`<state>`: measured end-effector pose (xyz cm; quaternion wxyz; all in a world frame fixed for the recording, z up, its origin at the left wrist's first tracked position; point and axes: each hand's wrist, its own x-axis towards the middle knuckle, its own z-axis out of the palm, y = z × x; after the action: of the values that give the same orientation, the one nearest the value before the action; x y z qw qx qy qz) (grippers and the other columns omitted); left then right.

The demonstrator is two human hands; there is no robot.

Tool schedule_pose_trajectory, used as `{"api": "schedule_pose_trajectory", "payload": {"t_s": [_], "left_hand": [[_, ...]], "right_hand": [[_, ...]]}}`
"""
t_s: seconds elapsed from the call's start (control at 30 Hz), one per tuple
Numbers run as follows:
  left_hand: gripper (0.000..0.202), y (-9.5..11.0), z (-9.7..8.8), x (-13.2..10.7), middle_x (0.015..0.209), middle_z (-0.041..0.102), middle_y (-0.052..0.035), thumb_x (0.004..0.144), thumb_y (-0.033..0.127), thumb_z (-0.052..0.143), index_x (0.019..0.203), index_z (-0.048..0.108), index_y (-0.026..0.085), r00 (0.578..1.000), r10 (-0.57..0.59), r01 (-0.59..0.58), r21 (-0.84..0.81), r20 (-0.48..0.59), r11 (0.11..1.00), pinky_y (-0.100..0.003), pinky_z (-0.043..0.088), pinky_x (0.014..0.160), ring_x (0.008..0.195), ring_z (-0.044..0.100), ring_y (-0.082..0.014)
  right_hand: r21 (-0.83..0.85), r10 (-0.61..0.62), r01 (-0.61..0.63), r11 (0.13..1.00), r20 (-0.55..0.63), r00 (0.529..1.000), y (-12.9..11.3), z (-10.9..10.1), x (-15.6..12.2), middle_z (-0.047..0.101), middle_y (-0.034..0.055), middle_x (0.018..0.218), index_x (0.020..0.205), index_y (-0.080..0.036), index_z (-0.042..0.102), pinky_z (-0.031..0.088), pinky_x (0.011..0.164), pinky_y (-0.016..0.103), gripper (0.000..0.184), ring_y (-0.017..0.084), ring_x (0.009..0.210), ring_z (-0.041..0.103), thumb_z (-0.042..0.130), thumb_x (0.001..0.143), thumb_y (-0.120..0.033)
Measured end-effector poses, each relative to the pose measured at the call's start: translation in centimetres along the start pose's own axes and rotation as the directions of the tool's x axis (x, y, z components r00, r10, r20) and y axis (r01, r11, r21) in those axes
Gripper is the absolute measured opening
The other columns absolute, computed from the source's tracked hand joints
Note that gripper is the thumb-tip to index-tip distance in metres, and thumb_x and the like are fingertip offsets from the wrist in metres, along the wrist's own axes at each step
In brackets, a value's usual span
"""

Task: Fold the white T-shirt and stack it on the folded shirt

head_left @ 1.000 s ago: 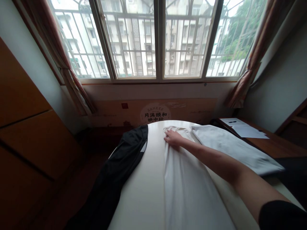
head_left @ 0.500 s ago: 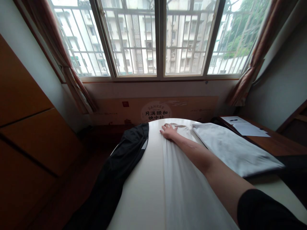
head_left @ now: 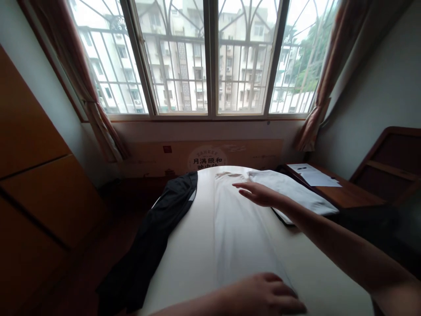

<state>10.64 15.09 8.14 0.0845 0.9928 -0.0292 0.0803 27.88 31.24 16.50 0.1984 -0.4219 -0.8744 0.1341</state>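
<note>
A white cloth garment (head_left: 235, 232) lies lengthwise on the white table (head_left: 190, 237), fairly smooth with faint creases and bunched at its far end. Over its far right part is my right hand (head_left: 256, 193), fingers stretched out and holding nothing; I cannot tell whether the fingertips touch the cloth. Low in the view, my left hand (head_left: 263, 294) reaches in over the near part of the garment. It is somewhat blurred, its fingers loosely bent and slightly apart, with nothing seen in them. Its fingertips are partly out of sight.
Black clothing (head_left: 164, 224) hangs over the table's left edge. A folded light-grey cloth (head_left: 292, 193) lies at the far right, partly behind my right arm. Beyond it, papers (head_left: 312, 175) rest on a brown desk (head_left: 355, 195) beside a wooden chair (head_left: 391, 162). Windows stand ahead.
My right hand has lifted from the white garment's far end and shifted right. My left hand has come into view at the bottom. The view has turned slightly right.
</note>
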Motion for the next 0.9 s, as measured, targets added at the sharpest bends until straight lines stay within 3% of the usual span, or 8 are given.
{"api": "schedule_pose_trajectory", "payload": {"t_s": [0.13, 0.23, 0.3, 0.37, 0.43, 0.5, 0.67, 0.9], "left_hand": [[0.020, 1.3, -6.1, -1.8, 0.076, 0.071, -0.0019, 0.088, 0.031, 0.059, 0.073, 0.068, 0.022, 0.945, -0.328, 0.326, 0.135, -0.005, 0.936, -0.030, 0.050, 0.070, 0.068, 0.064, -0.0172], [0.017, 3.4, -10.2, -4.2, 0.069, 0.070, -0.0035, 0.083, 0.029, 0.064, 0.070, 0.070, 0.021, 0.739, -0.674, 0.669, 0.147, -0.020, 0.729, -0.029, 0.048, 0.062, 0.064, 0.065, -0.0200], [0.017, 5.0, -11.5, -6.0, 0.074, 0.071, -0.0042, 0.085, 0.026, 0.061, 0.073, 0.073, 0.021, 0.584, -0.800, 0.812, 0.112, -0.140, 0.573, -0.030, 0.049, 0.067, 0.072, 0.068, -0.0216], [0.017, 6.8, -11.3, -7.7, 0.082, 0.073, -0.0029, 0.087, 0.025, 0.058, 0.082, 0.075, 0.023, 0.466, -0.850, 0.877, 0.005, -0.246, 0.480, -0.029, 0.050, 0.073, 0.079, 0.070, -0.0205], [0.018, 8.7, -9.7, -9.1, 0.091, 0.074, -0.0020, 0.087, 0.028, 0.060, 0.095, 0.075, 0.026, 0.391, -0.874, 0.897, -0.094, -0.288, 0.432, -0.028, 0.052, 0.077, 0.085, 0.071, -0.0200], [0.030, 10.4, -7.2, -10.2, 0.102, 0.075, -0.0036, 0.081, 0.028, 0.066, 0.110, 0.073, 0.027, 0.360, -0.889, 0.902, -0.137, -0.283, 0.409, -0.030, 0.054, 0.085, 0.095, 0.071, -0.0222], [0.055, 13.3, -1.8, -11.0, 0.124, 0.069, -0.0075, 0.073, 0.024, 0.073, 0.127, 0.066, 0.028, 0.378, -0.907, 0.900, -0.157, -0.185, 0.407, -0.037, 0.052, 0.099, 0.113, 0.066, -0.0264], [0.046, 14.3, 0.3, -10.1, 0.125, 0.069, -0.0094, 0.081, 0.022, 0.063, 0.127, 0.067, 0.025, 0.333, -0.904, 0.924, -0.098, -0.267, 0.369, -0.045, 0.051, 0.101, 0.117, 0.062, -0.0279]], "right_hand": [[0.139, 0.056, -0.040, 0.990, -0.113, 0.992, -2.4, -0.5, -13.1, 0.067, 0.0055, 0.133, 0.135, -0.028, 0.061, 0.049, 0.105, 0.042, 0.041, 0.026, 0.123, 0.062, 0.050, 0.099, -0.043], [0.143, 0.127, -0.109, 0.984, -0.124, 0.984, -3.8, 2.2, -21.9, 0.067, 0.0044, 0.131, 0.133, -0.039, 0.062, 0.052, 0.105, 0.046, 0.039, 0.030, 0.123, 0.062, 0.058, 0.094, -0.038], [0.142, 0.121, -0.101, 0.985, -0.143, 0.982, -4.5, 4.6, -26.3, 0.065, 0.0023, 0.134, 0.132, -0.056, 0.056, 0.056, 0.101, 0.042, 0.051, 0.028, 0.124, 0.061, 0.065, 0.087, -0.033], [0.126, 0.078, -0.063, 0.990, -0.118, 0.990, -5.1, 6.8, -29.3, 0.063, 0.0023, 0.136, 0.135, -0.065, 0.046, 0.058, 0.097, 0.039, 0.069, 0.027, 0.125, 0.060, 0.071, 0.081, -0.031], [0.088, 0.054, -0.045, 0.995, -0.106, 0.993, -5.6, 8.3, -31.1, 0.063, 0.0028, 0.136, 0.137, -0.067, 0.040, 0.059, 0.092, 0.037, 0.078, 0.026, 0.121, 0.062, 0.074, 0.077, -0.033], [0.033, 0.062, -0.058, 0.998, -0.131, 0.989, -5.9, 9.3, -32.0, 0.065, 0.0033, 0.133, 0.138, -0.065, 0.042, 0.061, 0.089, 0.037, 0.077, 0.027, 0.117, 0.065, 0.075, 0.075, -0.036], [-0.034, 0.135, -0.143, 0.989, -0.184, 0.974, -7.1, 10.2, -32.3, 0.065, 0.0042, 0.135, 0.134, -0.045, 0.060, 0.058, 0.096, 0.045, 0.056, 0.031, 0.120, 0.065, 0.072, 0.081, -0.033], [-0.017, 0.157, -0.164, 0.986, -0.200, 0.967, -9.7, 10.1, -31.2, 0.067, 0.0082, 0.132, 0.126, -0.034, 0.068, 0.054, 0.099, 0.049, 0.043, 0.032, 0.118, 0.064, 0.069, 0.084, -0.027]]}}
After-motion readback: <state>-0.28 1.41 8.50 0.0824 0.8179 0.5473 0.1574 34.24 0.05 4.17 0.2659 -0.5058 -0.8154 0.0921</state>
